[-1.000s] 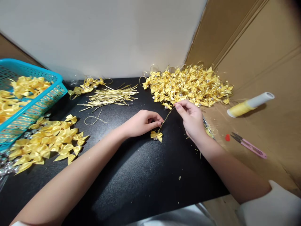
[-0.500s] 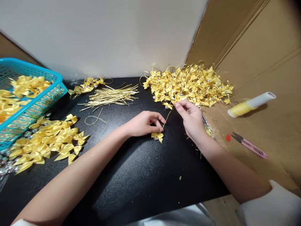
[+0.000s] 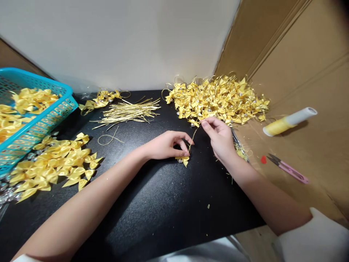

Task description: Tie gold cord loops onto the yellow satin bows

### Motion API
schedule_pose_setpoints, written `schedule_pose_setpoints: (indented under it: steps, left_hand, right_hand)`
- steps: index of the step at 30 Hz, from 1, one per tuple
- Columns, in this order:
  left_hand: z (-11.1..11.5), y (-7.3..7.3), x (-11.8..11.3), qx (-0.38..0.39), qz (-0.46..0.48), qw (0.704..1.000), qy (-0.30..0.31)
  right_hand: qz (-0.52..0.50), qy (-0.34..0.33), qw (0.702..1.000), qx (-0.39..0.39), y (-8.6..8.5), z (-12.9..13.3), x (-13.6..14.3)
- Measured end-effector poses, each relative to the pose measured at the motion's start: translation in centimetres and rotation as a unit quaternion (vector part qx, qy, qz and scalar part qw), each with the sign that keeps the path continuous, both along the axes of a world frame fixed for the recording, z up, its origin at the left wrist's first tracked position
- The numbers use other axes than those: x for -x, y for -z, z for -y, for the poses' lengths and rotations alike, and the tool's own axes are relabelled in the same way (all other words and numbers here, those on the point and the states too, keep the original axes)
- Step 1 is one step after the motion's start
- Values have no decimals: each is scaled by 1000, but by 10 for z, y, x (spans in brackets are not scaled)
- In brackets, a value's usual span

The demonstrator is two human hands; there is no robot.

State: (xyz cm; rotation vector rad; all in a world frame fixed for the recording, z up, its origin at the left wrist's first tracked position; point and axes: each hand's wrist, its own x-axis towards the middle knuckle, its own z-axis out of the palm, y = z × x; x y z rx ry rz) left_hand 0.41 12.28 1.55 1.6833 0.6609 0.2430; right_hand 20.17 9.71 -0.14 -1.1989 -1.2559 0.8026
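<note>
My left hand (image 3: 174, 145) pinches a small yellow bow (image 3: 185, 161) at its top, just above the black table; a silvery bead shows beside the bow. A thin gold cord (image 3: 193, 137) rises from the bow toward my right hand (image 3: 216, 134). The thumb and index finger of my right hand are pressed together near the front of a big heap of finished-looking bows with cord loops (image 3: 218, 98). Whether the cord's end lies between those fingertips is too small to tell.
A blue basket (image 3: 51, 107) of yellow bows stands at the left, with loose bows (image 3: 54, 163) and clear beads (image 3: 9, 194) before it. Gold cords (image 3: 131, 112) lie at the back. On the cardboard at right are pink-handled snips (image 3: 293, 171) and a tube (image 3: 290, 122).
My left fingers have shifted down slightly onto the bow, and the cord has gone slacker and more curved near them. My right hand has barely moved.
</note>
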Motion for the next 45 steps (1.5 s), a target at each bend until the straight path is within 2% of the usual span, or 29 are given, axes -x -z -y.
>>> schedule_pose_setpoints:
  steps: [9,22,33,41,45]
  left_hand:
    - [-6,-3,10,-43,-20,999,-16]
    - [-2,-8,12,-80,-54,995,-1]
    - [-2,-10,13,-72,-67,995,4]
    - [-2,-10,13,-75,-69,995,9]
    - [-2,-11,12,-77,-74,994,5]
  right_hand:
    - [-6,24,1000,7,0,-1,-6]
    - [-10,34,999,3,4,-5,-10]
    - [-30,51,998,4,5,-8,-13]
    - [23,62,998,-1,7,-11,-20]
    - [145,25,989,28,8,-8,-19]
